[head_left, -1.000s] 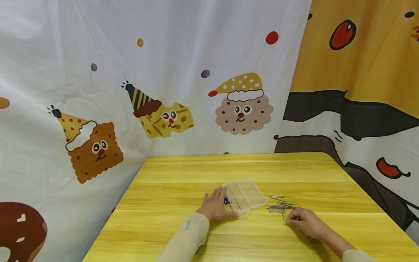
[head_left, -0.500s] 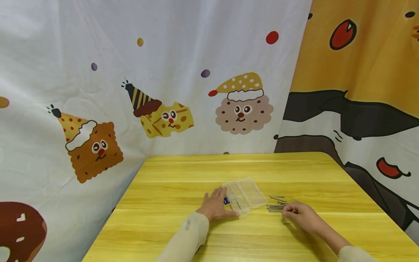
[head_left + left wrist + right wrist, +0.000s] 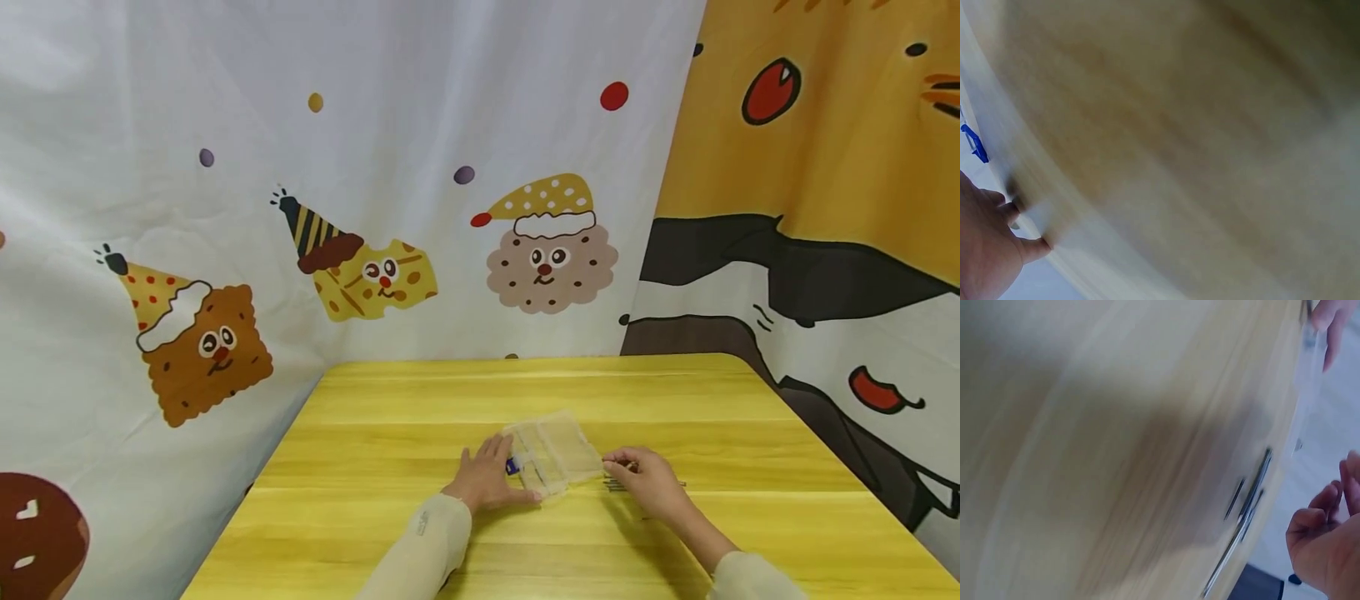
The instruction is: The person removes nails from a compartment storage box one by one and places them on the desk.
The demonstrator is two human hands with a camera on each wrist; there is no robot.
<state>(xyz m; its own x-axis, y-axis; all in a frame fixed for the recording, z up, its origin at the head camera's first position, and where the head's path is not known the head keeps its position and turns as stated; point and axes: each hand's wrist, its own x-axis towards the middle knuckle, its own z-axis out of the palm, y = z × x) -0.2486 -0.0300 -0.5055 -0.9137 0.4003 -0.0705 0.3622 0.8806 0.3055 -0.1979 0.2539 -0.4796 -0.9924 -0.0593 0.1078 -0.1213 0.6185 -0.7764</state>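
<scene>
Yellow wood of the table (image 3: 375, 517) carries everything shown, read from left to right. Your left hand (image 3: 486, 482) lies flat with fingers straight and spread, its fingertips touching the left edge of the clear plastic box (image 3: 553, 454); it curls round nothing. A small blue item (image 3: 513, 466) sits at that same left edge, just beside the fingertips; what it is cannot be told. The box lies between your two hands, its long axis running from near left to far right, and dividers split it into compartments whose number is not readable. Your right hand (image 3: 647, 482) rests at the box's right edge, fingers loosely bent toward it; whether they pinch a pin cannot be told from the head view. The thin metal pins (image 3: 617, 485) lie on the table just under and beside that hand, their long axes running left to right, pointing at the box. In the right wrist view about four pins (image 3: 1249, 506) show as dark parallel streaks, the hand (image 3: 1325, 544) beside them with fingers curled. Count: one box, one blue item, two hands, several pins. Your right hand is nearer the pins; both hands reach the box.
</scene>
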